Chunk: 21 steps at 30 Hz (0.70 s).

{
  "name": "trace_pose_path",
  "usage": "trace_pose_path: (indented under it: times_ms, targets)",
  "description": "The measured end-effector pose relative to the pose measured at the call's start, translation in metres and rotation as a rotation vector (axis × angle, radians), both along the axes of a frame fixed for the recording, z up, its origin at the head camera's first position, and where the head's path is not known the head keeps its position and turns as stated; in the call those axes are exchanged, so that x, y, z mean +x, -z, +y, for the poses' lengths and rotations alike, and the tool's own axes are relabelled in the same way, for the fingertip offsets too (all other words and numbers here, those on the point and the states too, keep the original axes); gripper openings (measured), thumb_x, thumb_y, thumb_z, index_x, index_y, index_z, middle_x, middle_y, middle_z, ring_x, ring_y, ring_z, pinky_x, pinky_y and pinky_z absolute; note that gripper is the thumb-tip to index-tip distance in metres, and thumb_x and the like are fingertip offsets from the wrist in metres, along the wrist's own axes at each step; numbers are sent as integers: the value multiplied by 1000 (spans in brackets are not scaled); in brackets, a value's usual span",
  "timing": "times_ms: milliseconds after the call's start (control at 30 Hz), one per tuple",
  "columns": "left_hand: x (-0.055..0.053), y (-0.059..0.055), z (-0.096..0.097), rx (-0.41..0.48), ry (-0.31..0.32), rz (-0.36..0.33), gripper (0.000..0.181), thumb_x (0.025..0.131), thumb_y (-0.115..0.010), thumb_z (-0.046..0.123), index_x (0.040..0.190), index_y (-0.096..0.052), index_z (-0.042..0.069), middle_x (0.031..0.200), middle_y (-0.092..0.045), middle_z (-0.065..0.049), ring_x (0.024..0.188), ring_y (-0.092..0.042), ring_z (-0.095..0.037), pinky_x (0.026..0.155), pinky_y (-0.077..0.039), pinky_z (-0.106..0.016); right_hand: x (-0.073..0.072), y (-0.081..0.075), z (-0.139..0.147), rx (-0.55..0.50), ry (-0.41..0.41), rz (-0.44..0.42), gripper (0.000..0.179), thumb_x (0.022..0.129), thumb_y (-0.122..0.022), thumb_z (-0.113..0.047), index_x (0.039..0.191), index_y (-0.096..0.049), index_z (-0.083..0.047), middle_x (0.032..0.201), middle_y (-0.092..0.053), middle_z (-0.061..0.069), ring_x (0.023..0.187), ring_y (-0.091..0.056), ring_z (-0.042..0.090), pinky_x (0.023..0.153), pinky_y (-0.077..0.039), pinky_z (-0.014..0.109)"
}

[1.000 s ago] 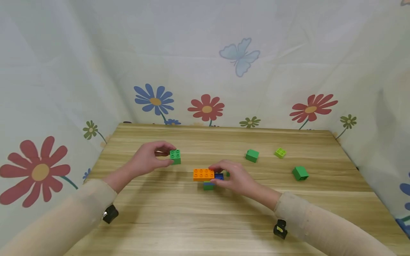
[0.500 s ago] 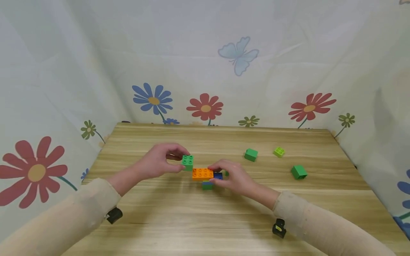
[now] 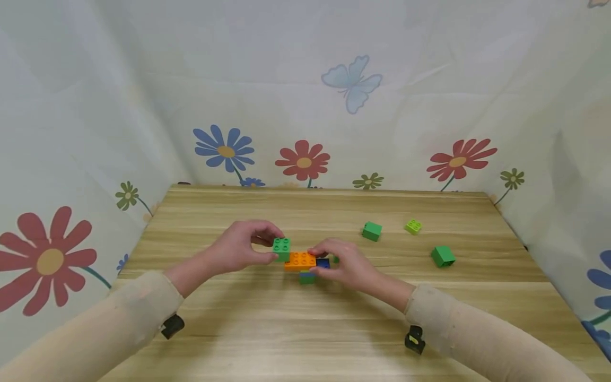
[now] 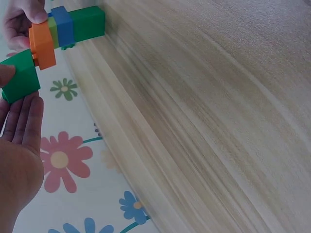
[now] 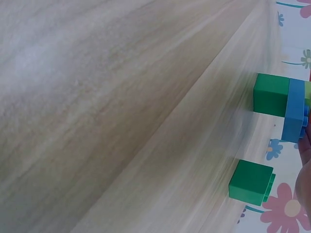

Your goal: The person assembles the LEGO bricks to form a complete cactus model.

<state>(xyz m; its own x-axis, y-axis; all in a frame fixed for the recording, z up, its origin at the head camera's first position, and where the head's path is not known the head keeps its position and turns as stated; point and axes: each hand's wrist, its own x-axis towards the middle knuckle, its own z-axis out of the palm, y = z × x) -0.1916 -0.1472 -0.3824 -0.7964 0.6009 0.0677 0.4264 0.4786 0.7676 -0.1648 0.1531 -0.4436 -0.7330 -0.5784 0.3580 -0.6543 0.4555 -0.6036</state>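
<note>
Topping the boxy green block (image 3: 281, 250) — four round studs (image 3: 286, 248), equally green.

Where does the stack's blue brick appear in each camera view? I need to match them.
Head: below centre, the blue brick is partly hidden by the orange brick.
Left wrist: upper left, the blue brick.
Right wrist: near the right edge, about mid-height, the blue brick.
Shared landmark: the green bottom brick against its underside.

Wooden table (image 3: 267, 334) bears brick stack (image 3: 300, 261); three green blocks (image 3: 443, 257); lime block (image 3: 413, 227)
</note>
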Motion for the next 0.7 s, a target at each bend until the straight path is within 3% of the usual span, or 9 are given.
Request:
trace_pose_path:
  times_ms: [333, 467, 700]
  targets:
    - [5, 0, 4, -40, 18, 92, 33, 87, -88, 12, 118, -77, 16, 111, -75, 8, 101, -72, -12, 98, -62, -43, 2, 1, -1, -6, -6, -15, 33, 93, -86, -18, 123, -75, -9, 122, -76, 2, 106, -71, 16, 98, -61, 35]
    - [7, -1, 6, -67, 8, 125, 33, 87, -88, 12, 118, -77, 15, 111, -75, 7, 102, -73, -17, 97, -63, -41, 2, 0, -1, -10, -7, -7, 33, 93, -86, -17, 123, -75, -9, 123, -76, 3, 105, -71, 17, 98, -61, 35]
    - [11, -3, 7, -67, -28, 132, 35, 85, -88, 11, 118, -76, 14, 112, -74, 5, 101, -72, -18, 97, -63, -45, 3, -2, 0, -7, -3, -7, 33, 93, -86, -17, 123, -75, -8, 123, -76, 3, 105, -70, 16, 99, -61, 33]
